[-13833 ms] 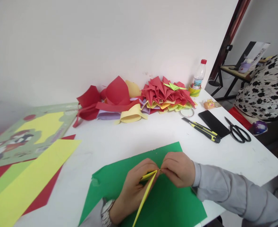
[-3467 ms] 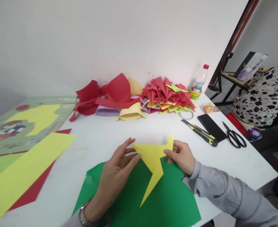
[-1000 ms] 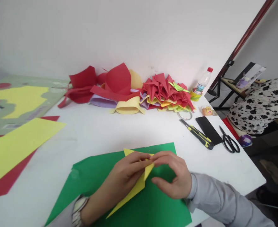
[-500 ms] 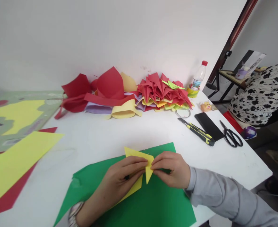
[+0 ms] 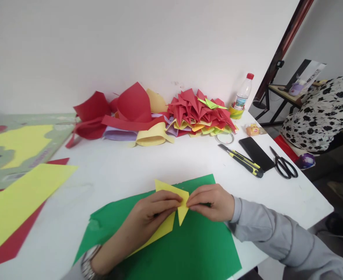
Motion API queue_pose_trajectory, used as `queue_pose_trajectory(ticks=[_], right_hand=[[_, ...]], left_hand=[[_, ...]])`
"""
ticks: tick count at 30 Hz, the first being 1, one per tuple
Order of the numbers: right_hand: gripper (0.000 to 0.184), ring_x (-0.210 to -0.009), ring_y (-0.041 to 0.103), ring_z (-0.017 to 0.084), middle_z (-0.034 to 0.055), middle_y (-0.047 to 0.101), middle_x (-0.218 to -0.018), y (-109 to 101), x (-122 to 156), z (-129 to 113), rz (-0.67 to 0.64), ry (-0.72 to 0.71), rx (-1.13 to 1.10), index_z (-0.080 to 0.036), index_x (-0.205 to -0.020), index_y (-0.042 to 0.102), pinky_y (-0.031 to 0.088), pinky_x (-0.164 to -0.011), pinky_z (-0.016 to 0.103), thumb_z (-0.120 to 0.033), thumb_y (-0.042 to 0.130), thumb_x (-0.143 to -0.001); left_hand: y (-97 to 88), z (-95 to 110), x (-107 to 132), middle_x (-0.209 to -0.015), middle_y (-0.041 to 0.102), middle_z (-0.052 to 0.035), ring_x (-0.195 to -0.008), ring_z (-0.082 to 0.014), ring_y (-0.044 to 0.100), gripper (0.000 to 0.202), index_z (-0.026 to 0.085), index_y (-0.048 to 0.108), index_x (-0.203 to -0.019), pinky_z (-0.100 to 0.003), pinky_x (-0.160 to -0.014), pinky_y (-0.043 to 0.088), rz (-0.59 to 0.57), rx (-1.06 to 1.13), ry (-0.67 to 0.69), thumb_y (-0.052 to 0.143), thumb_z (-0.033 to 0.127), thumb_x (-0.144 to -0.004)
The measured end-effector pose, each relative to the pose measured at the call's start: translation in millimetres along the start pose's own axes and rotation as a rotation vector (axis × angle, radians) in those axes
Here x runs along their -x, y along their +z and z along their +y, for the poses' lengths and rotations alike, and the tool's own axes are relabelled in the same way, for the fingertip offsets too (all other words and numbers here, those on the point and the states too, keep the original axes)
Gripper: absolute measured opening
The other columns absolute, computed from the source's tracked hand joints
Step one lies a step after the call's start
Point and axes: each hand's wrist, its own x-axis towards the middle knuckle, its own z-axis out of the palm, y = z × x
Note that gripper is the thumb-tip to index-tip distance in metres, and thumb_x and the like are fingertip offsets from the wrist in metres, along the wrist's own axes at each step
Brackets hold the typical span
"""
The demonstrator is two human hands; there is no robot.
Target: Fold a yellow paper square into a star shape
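At the lower left of the frame, a long yellow strip (image 5: 28, 194) lies across the white table (image 5: 113, 165). At lower centre, the folded yellow paper (image 5: 183, 213) is held over the green sheet (image 5: 194, 245), its pointed flap hanging between the two hands. It should handle as very light and fairly crisp, stiffer where the layers stack, yet easy to crumple or tear at its thin tips; a soft hold on the layered edges near the middle would suit it best. The left hand (image 5: 140, 223) comes up from the bottom, palm down, its fingers laid over the paper and pinched near the flap; the thumb's exact contact is partly hidden. The right hand (image 5: 213, 202) reaches in from the right, wrist fairly level, fingertips and thumb brought together on the paper's right edge. Farther right lie the cutter knife (image 5: 244, 163) and scissors (image 5: 284, 167).
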Motion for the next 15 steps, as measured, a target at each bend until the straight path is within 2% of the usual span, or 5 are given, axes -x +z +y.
queue_pose_trajectory(ticks=[9, 15], right_hand=[[0.027, -0.082, 0.070, 0.015, 0.0099, 0.073, -0.089, 1, 0, 4, -0.013, -0.070, 0.053, -0.014, -0.094, 0.068, 0.058, -0.078, 0.023, -0.026, 0.045, -0.101], [0.021, -0.087, 0.069, 0.014, 0.0098, 0.073, -0.093, 3, 4, 10, -0.104, -0.113, 0.241, -0.015, -0.103, 0.064, 0.058, -0.081, 0.023, -0.024, 0.046, -0.101]], left_hand=[[0.5, 0, -1, -0.098, 0.075, -0.0033, -0.087, -0.0146, 0.072, 0.024, 0.024, 0.073, -0.091, -0.020, -0.075, 0.057, -0.015, 0.008, -0.003, 0.049, 0.022, -0.095], [-0.9, 0, -1, -0.101, 0.075, -0.0041, -0.091, -0.0156, 0.071, 0.026, 0.024, 0.073, -0.093, -0.022, -0.079, 0.057, -0.049, 0.010, -0.018, 0.047, 0.020, -0.094]])
